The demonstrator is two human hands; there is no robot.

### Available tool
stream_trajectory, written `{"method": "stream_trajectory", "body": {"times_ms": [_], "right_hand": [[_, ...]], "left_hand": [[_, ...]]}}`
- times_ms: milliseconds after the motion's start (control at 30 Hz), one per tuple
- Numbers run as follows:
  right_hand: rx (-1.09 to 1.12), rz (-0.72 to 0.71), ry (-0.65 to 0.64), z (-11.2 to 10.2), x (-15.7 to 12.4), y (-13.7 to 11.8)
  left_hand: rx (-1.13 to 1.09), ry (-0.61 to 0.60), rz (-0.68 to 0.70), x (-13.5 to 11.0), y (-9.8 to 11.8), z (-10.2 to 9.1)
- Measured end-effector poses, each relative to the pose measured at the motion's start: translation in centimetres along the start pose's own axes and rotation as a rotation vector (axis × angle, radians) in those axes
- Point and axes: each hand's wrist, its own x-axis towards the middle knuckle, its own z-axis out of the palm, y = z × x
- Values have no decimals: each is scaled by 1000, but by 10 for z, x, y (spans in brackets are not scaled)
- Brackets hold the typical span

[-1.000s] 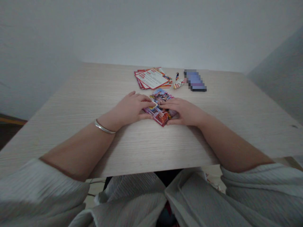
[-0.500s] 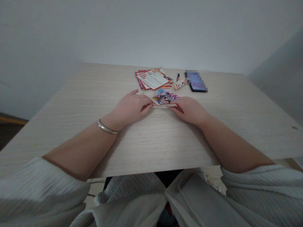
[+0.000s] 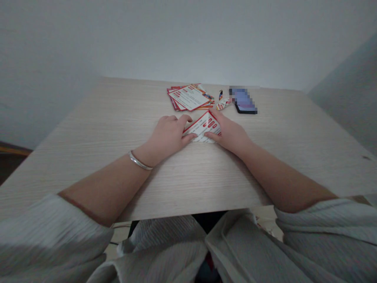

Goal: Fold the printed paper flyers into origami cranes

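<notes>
Between my hands, a sheet of printed paper is folded into a triangle, its white text side with red labels facing up and its point away from me. My left hand grips the left corner, thumb on top and index finger bent at the edge. Along the right side, my right hand holds the paper with its thumb on the face and fingers at the far edge. The picture side of the sheet is hidden.
Beyond my hands lies a fanned stack of printed sheets. To its right are a small folded paper piece and a smartphone, partly pixelated. The pale wooden table meets a wall at the back.
The sheet's near part has been folded over, so the colourful picture is covered and the white text side shows. Both thumbs now lie on top of the paper.
</notes>
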Motion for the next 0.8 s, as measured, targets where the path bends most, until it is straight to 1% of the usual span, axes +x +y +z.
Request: {"method": "stream_trajectory", "body": {"times_ms": [67, 167, 300, 433, 667, 800], "right_hand": [[-42, -24, -16, 2, 1, -2], [-130, -19, -45, 2, 1, -7], [-226, -18, -78, -5, -2, -10], [-294, 11, -91, -11, -4, -5], [-317, 46, -74, -10, -3, 6], [-256, 46, -72, -11, -1, 13]], "left_hand": [[45, -13, -1, -1, 1, 1], [67, -29, 23, -1, 0, 4], [84, -22, 63, -2, -5, 6], [85, -26, 75, -2, -11, 7], [129, -26, 75, -5, -18, 10], [122, -27, 89, -6, -24, 13]]}}
